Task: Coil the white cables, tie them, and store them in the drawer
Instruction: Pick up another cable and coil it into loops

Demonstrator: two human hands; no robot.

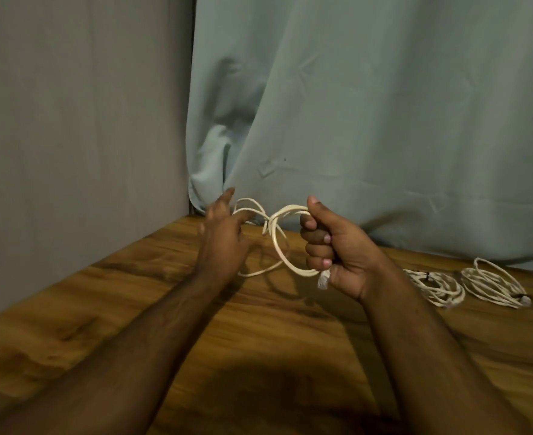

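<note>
- While the right hand (331,249) is clenched round a bunch of loops of the thin white cable (282,246), thumb up on top of them, it seems to serve as the anchor that keeps the finished turns from springing apart; a pale plug end (323,279) pokes out below the fist.
- Held up above the brown wood-grain table (133,309), the loops hang free, which probably makes winding easier than on the surface.
- Spread loosely, the left hand (223,233) has its fingers mostly straight and touching the slack loops on its side; I judge it is guiding the next turn across, not gripping, though motion blur leaves that unsure.
- Well apart to the right, two already coiled white cable bundles (434,285) (494,284) lie on the table beside each other, each with a dark tie, likely parked there until all are ready.
- Behind hangs a grey-green cloth curtain (368,120); no drawer is in sight.
</note>
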